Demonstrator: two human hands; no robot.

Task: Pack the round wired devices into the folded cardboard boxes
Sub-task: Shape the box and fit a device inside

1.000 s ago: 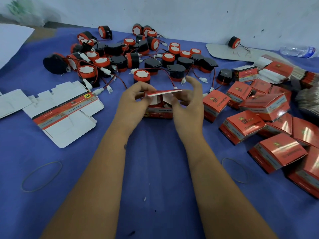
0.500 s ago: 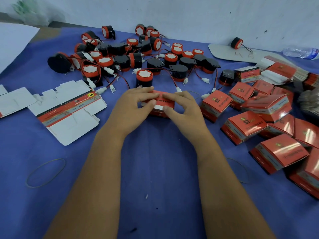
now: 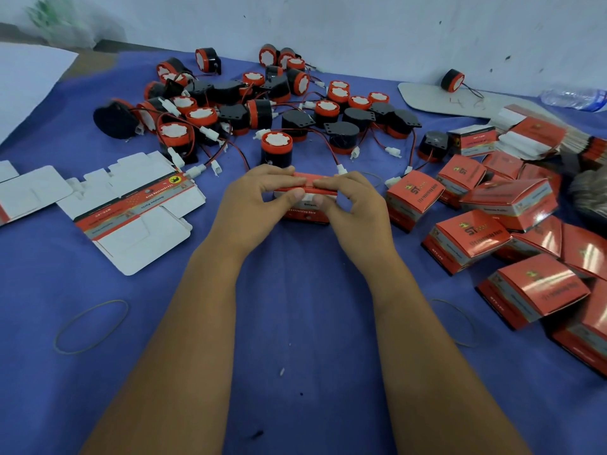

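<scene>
Both grips closed on one small red carton (image 3: 307,205) at mid worktop (image 3: 295,323): left hand (image 3: 259,200) and right hand (image 3: 353,205) curled over its top, fingertips meeting along the red lid flap, thumbs pinching the near face. Lid pressed almost flat, probably mid-tuck; contents hidden, so no telling whether a device already sits inside.

Thin glossy card by the look of it: light, easily creased, a little slick under the fingers. Best held at corners and along fold lines, where the walls are stiffest; pressure on the middle of a panel likely to dent it. Flap best guided in by its edge rather than forced.

Pile of round devices (image 3: 262,106) beyond the hands, black bodies with red caps, hard plastic and likely heavier than the cartons. One standing upright (image 3: 276,149) just behind the held carton. Thin red and black leads with white plugs tangled across the heap; safer to lift by the body, since pulling a wire would likely drag its neighbours along.

Filled or folded cartons (image 3: 492,231) heaped to the right, unfolded blanks (image 3: 131,218) lying flat to the left.
</scene>
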